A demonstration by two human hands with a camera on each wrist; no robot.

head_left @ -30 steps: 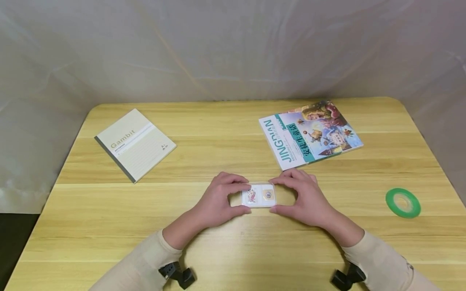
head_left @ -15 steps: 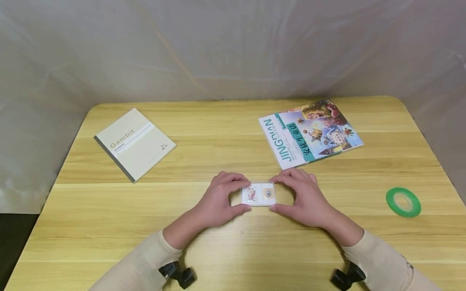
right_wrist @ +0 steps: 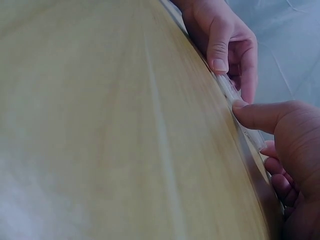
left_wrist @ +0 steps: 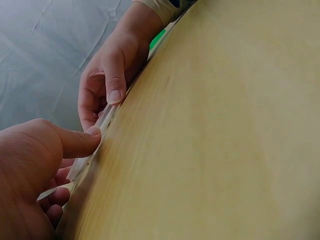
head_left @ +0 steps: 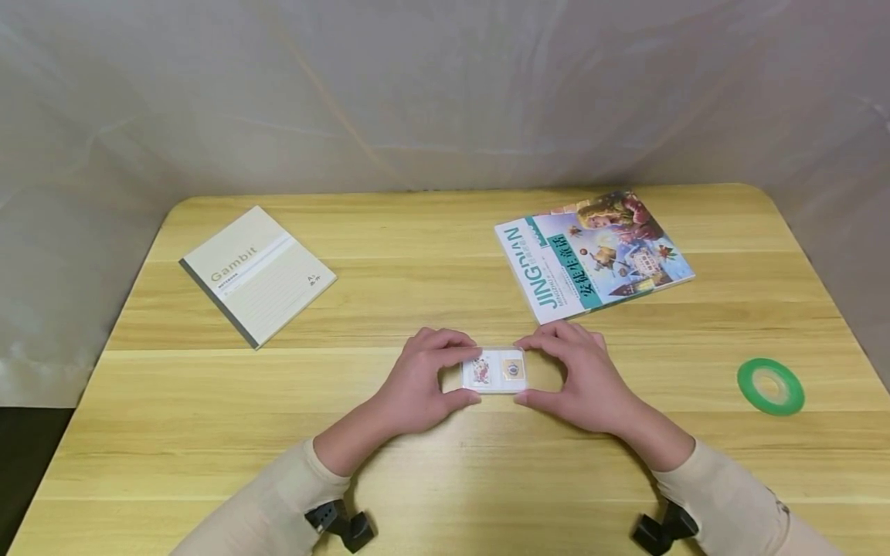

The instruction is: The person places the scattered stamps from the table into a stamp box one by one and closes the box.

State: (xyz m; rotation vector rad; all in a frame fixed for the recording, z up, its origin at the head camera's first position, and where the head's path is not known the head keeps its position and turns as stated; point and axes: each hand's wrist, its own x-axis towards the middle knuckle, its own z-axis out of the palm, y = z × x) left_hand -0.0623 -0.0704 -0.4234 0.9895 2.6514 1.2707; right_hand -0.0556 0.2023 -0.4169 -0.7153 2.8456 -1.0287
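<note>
Hanging well beyond the small white case [head_left: 495,371], a grey sheet [head_left: 417,93] backs my wood-grain table [head_left: 410,266], which spreads around the case. Beyond the case and to its right lies a storybook [head_left: 594,259], askew, its cover lettered JINGDIAN in big green capitals, with a smaller MINGZHU beside it and 安徒生童话 on a green band; the finer print is too small for me to read. Beyond the case and well to its left, a pale notebook [head_left: 259,274] with a dark spine says Gambit in gold, with NOTEBOOK underneath. At the case's left end my left hand [head_left: 419,386] pinches it, thumb on the near edge and fingers on the far one, parted only by its depth; at the right end my right hand [head_left: 587,382] pinches the same way. Well to the right of the case a green tape roll [head_left: 747,384] lies flat. The case is between my hands, face up; I cannot tell whether its underside touches the wood. On its face are a reddish picture [head_left: 481,371] at the left and a tan picture [head_left: 513,370] at the right, any writing on them too small to make out.
</note>
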